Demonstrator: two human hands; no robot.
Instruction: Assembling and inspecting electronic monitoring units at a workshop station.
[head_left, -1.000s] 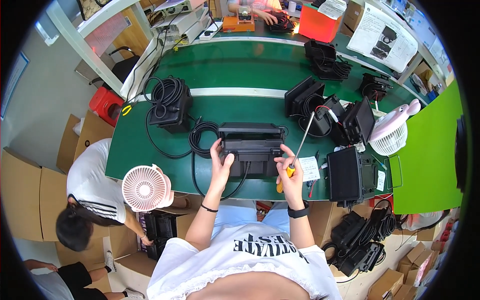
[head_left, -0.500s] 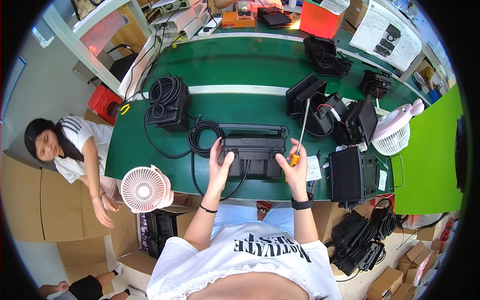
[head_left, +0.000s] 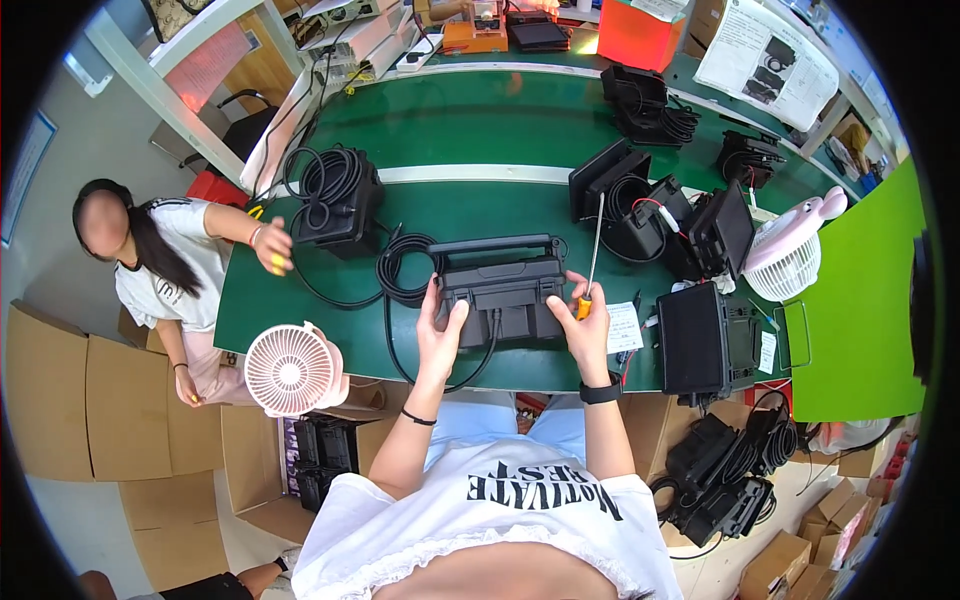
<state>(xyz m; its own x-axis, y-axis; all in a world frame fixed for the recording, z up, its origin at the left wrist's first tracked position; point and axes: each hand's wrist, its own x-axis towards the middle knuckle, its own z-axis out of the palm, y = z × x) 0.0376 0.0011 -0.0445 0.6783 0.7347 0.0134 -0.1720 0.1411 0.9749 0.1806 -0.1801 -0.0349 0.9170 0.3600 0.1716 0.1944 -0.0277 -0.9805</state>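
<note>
A rectangular black plastic case (head_left: 505, 290) with a long bar along its far top edge is held at the near edge of the green tabletop (head_left: 470, 208); whether its base is touching the table cannot be told. Its left end is gripped by the left hand (head_left: 440, 332), thumb on the front and fingers round the side. Its right end is steadied by the thumb of the right hand (head_left: 588, 328), in which a screwdriver with a yellow handle (head_left: 584, 306) and a slim metal shaft is also kept, tip pointing away.

Compared with a second ago, the gap along the top of the case appears to have been closed; the lid is judged to be down, though latching cannot be confirmed. Left of the case, beyond a coiled black cable (head_left: 387, 264), a co-worker's hand (head_left: 272, 250) has been brought to the table.

No maker's mark can be made out on the case. Just right of it, a white paper slip (head_left: 622, 328) is covered with small, illegible writing. Far beyond it to the right, a white printed sheet (head_left: 745, 50) with dark product pictures is hung. Nearer than the case, bold black lettering is borne by the white shirt (head_left: 540, 540).
</note>
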